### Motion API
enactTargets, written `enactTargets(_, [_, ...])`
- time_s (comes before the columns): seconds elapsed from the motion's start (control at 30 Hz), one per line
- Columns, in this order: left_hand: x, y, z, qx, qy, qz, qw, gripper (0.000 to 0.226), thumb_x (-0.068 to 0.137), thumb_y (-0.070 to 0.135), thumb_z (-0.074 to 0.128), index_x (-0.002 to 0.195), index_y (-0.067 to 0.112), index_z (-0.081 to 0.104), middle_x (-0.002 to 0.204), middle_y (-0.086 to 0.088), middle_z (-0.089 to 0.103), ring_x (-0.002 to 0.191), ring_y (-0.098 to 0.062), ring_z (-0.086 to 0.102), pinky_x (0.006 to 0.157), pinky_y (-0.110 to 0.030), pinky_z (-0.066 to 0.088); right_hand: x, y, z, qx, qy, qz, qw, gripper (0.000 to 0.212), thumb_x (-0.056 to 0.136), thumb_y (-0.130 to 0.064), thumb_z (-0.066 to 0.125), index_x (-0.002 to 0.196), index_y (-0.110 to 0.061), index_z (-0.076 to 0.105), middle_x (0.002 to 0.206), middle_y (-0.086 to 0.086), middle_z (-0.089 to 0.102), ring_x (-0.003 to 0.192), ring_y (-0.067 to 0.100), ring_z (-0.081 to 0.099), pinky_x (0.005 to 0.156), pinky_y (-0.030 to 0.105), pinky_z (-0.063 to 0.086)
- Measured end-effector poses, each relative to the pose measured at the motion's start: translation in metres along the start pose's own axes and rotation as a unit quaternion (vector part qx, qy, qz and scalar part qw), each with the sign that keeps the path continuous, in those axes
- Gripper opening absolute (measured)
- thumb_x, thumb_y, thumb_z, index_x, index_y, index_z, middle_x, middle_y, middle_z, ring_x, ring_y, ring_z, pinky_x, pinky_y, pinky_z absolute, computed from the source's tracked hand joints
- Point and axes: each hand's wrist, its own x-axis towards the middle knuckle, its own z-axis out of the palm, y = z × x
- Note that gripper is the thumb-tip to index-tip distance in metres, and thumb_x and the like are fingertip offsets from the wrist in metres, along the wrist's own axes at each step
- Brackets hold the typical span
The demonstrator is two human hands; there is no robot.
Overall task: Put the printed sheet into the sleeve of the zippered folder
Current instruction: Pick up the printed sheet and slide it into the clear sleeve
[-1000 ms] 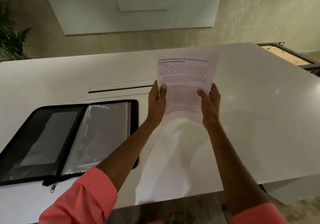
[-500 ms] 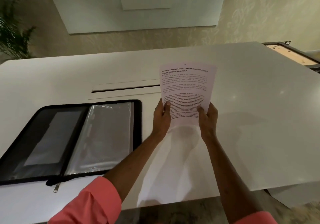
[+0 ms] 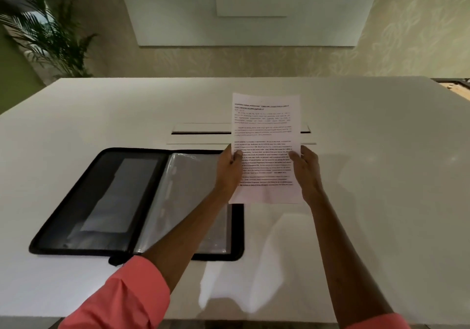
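The printed sheet (image 3: 265,148) is held up above the white desk (image 3: 381,176), text side toward the person. The left hand (image 3: 230,169) pinches its left edge and the right hand (image 3: 305,168) pinches its right edge, thumbs on the print. The zippered folder (image 3: 137,204) lies open on the desk just left of the sheet, its clear sleeve (image 3: 178,196) facing up.
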Motion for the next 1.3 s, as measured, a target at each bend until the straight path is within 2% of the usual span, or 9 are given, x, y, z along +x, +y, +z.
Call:
enactTargets(0.1, [0.017, -0.003, -0.042, 0.000, -0.003, -0.017, 1.000, 0.035, 0.114, 0.010, 0.047, 0.140, 0.013, 0.070, 0.125, 0.000, 0.078, 0.115, -0.016, 0.075, 0.098, -0.031, 0.062, 0.010, -0.013, 0.028, -0.006, -0.072, 0.007, 0.997, 0.025, 0.104, -0.022, 0.059, 0.116, -0.016, 0.080, 0.108, -0.004, 0.084, 0.100, 0.020, 0.081, 0.094, 0.051, 0.065])
enactTargets(0.23, [0.041, -0.010, -0.089, -0.014, 0.002, -0.041, 0.999, 0.036, 0.114, 0.008, 0.046, 0.143, 0.007, 0.068, 0.133, -0.011, 0.076, 0.125, -0.031, 0.073, 0.111, -0.049, 0.059, 0.026, -0.033, 0.072, -0.060, -0.102, 0.004, 0.993, 0.026, 0.102, -0.025, 0.059, 0.099, -0.009, 0.079, 0.096, 0.002, 0.084, 0.094, 0.032, 0.081, 0.079, 0.042, 0.062])
enactTargets(0.37, [0.058, -0.019, -0.131, -0.011, 0.030, -0.069, 0.997, 0.035, 0.113, 0.011, 0.050, 0.143, 0.010, 0.068, 0.131, -0.009, 0.077, 0.121, -0.029, 0.074, 0.109, -0.049, 0.060, 0.038, -0.049, 0.118, -0.058, -0.139, -0.014, 0.989, 0.021, 0.102, -0.018, 0.061, 0.108, -0.019, 0.081, 0.102, -0.004, 0.084, 0.091, 0.019, 0.081, 0.075, 0.036, 0.062])
enactTargets(0.53, [0.075, -0.032, -0.175, -0.002, 0.049, -0.080, 0.996, 0.035, 0.111, 0.004, 0.050, 0.141, 0.001, 0.068, 0.125, -0.010, 0.077, 0.115, -0.028, 0.074, 0.106, -0.046, 0.061, 0.052, -0.052, 0.155, -0.072, -0.235, 0.023, 0.969, 0.010, 0.103, -0.025, 0.069, 0.100, -0.028, 0.078, 0.098, -0.006, 0.085, 0.086, 0.011, 0.083, 0.065, 0.029, 0.067])
enactTargets(0.67, [0.083, -0.041, -0.203, -0.001, 0.042, -0.086, 0.995, 0.029, 0.110, 0.003, 0.050, 0.116, 0.014, 0.076, 0.104, 0.005, 0.079, 0.101, -0.023, 0.075, 0.085, -0.031, 0.066, 0.058, -0.050, 0.174, -0.069, -0.283, 0.047, 0.955, 0.013, 0.102, -0.031, 0.072, 0.102, -0.022, 0.081, 0.101, -0.001, 0.086, 0.087, 0.016, 0.084, 0.065, 0.028, 0.066])
enactTargets(0.9, [0.089, -0.043, -0.229, 0.004, 0.006, -0.078, 0.997, 0.029, 0.112, 0.006, 0.051, 0.117, 0.021, 0.074, 0.100, 0.012, 0.083, 0.088, -0.007, 0.081, 0.076, -0.025, 0.066, 0.069, -0.050, 0.201, -0.079, -0.299, 0.055, 0.949, 0.029, 0.100, -0.031, 0.075, 0.123, -0.012, 0.077, 0.106, 0.003, 0.085, 0.095, 0.022, 0.084, 0.079, 0.045, 0.069])
enactTargets(1.1, [0.100, -0.045, -0.236, -0.001, -0.017, -0.094, 0.995, 0.027, 0.112, 0.008, 0.052, 0.132, 0.006, 0.070, 0.122, -0.013, 0.080, 0.112, -0.037, 0.078, 0.095, -0.049, 0.065, 0.075, -0.052, 0.201, -0.082, -0.315, 0.057, 0.944, 0.018, 0.099, -0.028, 0.076, 0.116, -0.021, 0.078, 0.102, -0.001, 0.086, 0.090, 0.020, 0.084, 0.069, 0.039, 0.069])
enactTargets(1.2, [0.105, -0.046, -0.233, -0.009, -0.034, -0.090, 0.995, 0.025, 0.112, 0.008, 0.054, 0.132, 0.006, 0.070, 0.117, -0.007, 0.080, 0.110, -0.035, 0.079, 0.093, -0.045, 0.066, 0.074, -0.050, 0.196, -0.083, -0.299, 0.042, 0.950, 0.008, 0.100, -0.026, 0.076, 0.104, -0.032, 0.078, 0.094, -0.008, 0.085, 0.086, 0.014, 0.084, 0.061, 0.033, 0.067])
enactTargets(1.3, [0.109, -0.046, -0.225, -0.034, -0.030, -0.069, 0.997, 0.024, 0.114, 0.014, 0.052, 0.124, 0.005, 0.072, 0.111, -0.005, 0.080, 0.098, -0.024, 0.077, 0.086, -0.037, 0.065, 0.078, -0.051, 0.184, -0.082, -0.264, 0.036, 0.960, 0.007, 0.101, -0.027, 0.074, 0.105, -0.026, 0.080, 0.095, -0.007, 0.085, 0.086, 0.012, 0.083, 0.062, 0.032, 0.067])
